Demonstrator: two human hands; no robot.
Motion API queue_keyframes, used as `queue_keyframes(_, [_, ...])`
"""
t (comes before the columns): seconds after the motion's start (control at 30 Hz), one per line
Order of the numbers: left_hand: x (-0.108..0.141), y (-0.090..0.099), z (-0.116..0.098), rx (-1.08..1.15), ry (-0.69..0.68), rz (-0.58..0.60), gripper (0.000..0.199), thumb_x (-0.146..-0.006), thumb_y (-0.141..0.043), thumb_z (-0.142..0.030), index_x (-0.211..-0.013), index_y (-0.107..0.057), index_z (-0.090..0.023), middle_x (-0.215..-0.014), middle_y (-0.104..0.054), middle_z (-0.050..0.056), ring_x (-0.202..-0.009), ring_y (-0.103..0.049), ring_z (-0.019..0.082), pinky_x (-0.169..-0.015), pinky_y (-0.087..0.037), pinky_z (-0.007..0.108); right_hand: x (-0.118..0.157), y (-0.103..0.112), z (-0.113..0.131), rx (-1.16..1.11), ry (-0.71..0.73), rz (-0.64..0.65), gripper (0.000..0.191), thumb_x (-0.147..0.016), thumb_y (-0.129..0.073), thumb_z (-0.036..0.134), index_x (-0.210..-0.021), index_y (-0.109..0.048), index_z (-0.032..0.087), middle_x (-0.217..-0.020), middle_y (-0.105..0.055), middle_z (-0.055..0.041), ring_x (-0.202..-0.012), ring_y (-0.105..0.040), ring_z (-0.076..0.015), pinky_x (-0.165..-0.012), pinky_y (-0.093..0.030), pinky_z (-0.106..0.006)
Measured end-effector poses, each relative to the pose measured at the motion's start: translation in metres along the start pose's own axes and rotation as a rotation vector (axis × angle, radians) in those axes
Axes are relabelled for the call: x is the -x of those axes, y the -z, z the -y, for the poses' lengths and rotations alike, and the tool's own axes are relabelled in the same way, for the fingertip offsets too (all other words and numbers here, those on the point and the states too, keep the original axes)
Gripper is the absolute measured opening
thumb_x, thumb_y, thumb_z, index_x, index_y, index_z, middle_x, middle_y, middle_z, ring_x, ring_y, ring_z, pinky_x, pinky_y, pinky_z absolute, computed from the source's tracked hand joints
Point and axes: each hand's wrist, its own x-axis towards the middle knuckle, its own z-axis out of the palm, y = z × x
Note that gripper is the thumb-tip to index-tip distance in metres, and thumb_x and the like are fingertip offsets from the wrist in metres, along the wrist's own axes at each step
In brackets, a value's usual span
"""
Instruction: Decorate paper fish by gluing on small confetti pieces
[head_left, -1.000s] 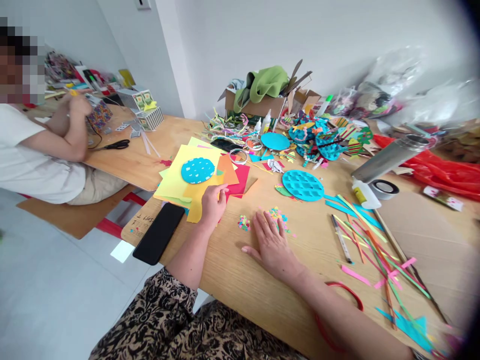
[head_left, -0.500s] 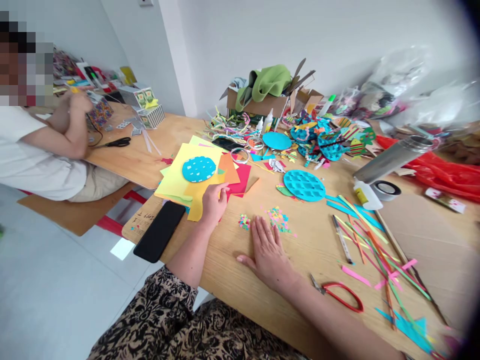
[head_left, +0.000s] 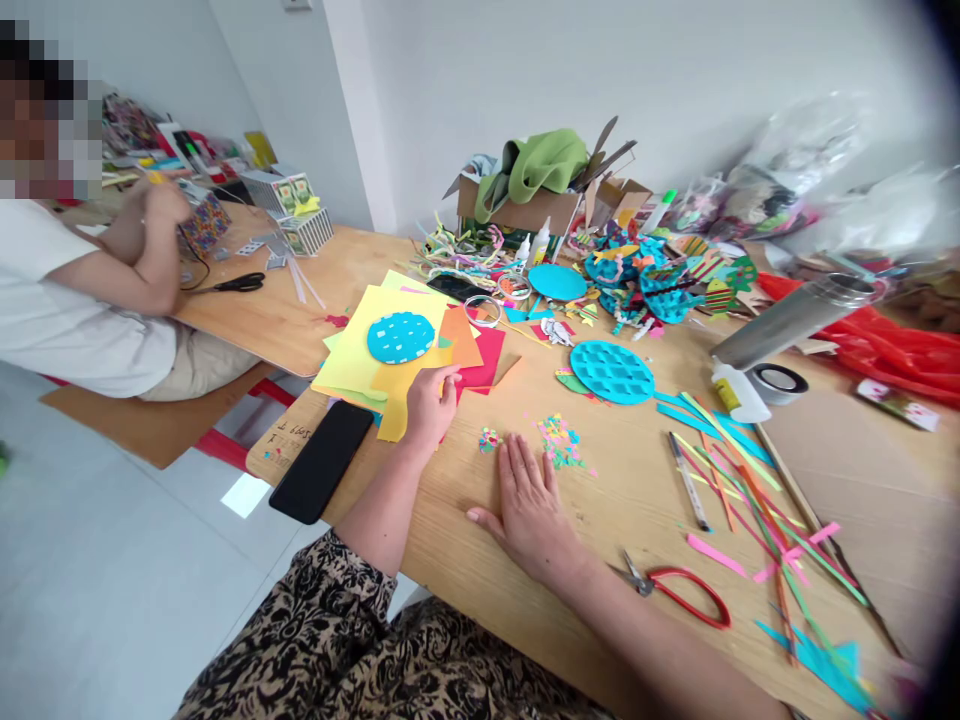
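My right hand point(head_left: 529, 503) lies flat on the wooden table, palm down, fingers stretched out and thumb apart. Its fingertips touch the edge of a small cluster of paper bits point(head_left: 489, 439). Just right of the fingers is a larger scatter of colourful paper bits point(head_left: 562, 442). My left hand point(head_left: 433, 408) rests at the edge of the stacked coloured paper point(head_left: 343, 352), its fingers curled in and nothing visible in them. A blue paper oval with pale patches point(head_left: 401, 338) lies on the stack beyond it.
A black phone point(head_left: 322, 462) lies at the left table edge. Red-handled scissors point(head_left: 688, 597), a pen point(head_left: 688, 482) and paper strips point(head_left: 757, 490) lie right. A blue textured oval point(head_left: 612, 373), a glue bottle point(head_left: 739, 392) and a steel flask point(head_left: 799, 318) stand or lie further back. Another person point(head_left: 97, 290) sits left.
My right hand has slid slightly left, against the small cluster of paper bits, which looks more compact. My left hand stays in place. The view has shifted a little.
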Motion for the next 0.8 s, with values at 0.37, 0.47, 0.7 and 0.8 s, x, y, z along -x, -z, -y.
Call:
queue_keyframes(0.37, [0.001,0.0,-0.001,0.009,0.0,0.008,0.024,-0.088,-0.052,-0.01,-0.104,-0.068,-0.019,-0.088,-0.074,0.005,-0.088,-0.068,0.019,-0.086,-0.053,0.033,-0.025,-0.009,0.004,-0.093,0.038,0.019,0.094,-0.088,-0.031,0.072,-0.148,-0.03,-0.001,-0.151,-0.033,-0.0257,-0.145,-0.023,-0.0365,-0.114,-0.02,-0.059])
queue_keyframes(0.47, [0.001,0.0,-0.003,0.002,-0.015,0.024,0.024,-0.088,-0.052,-0.01,-0.104,-0.068,-0.019,-0.088,-0.074,0.005,-0.088,-0.068,0.019,-0.086,-0.053,0.034,-0.029,-0.006,0.005,-0.137,0.051,0.05,0.097,-0.087,-0.032,0.073,-0.149,-0.026,-0.001,-0.153,-0.031,-0.025,-0.145,-0.022,-0.0361,-0.114,-0.021,-0.061])
queue_keyframes(0.7, [0.001,0.001,-0.001,0.026,-0.02,0.014,0.024,-0.088,-0.051,-0.013,-0.104,-0.069,-0.018,-0.091,-0.075,0.006,-0.089,-0.069,0.02,-0.086,-0.053,0.035,-0.009,0.007,-0.023,-0.104,-0.028,-0.068,0.094,-0.088,-0.034,0.07,-0.155,-0.01,0.008,-0.156,-0.026,-0.0208,-0.147,-0.016,-0.0345,-0.115,-0.019,-0.061])
queue_keyframes(0.8, [0.001,0.001,-0.001,0.052,-0.021,0.016,0.024,-0.088,-0.051,-0.016,-0.104,-0.069,-0.017,-0.092,-0.075,0.006,-0.09,-0.069,0.02,-0.086,-0.053,0.035,0.024,0.011,-0.046,-0.052,-0.155,-0.102,0.094,-0.09,-0.034,0.067,-0.155,0.003,0.01,-0.158,-0.02,-0.0218,-0.147,-0.015,-0.0332,-0.114,-0.025,-0.057])
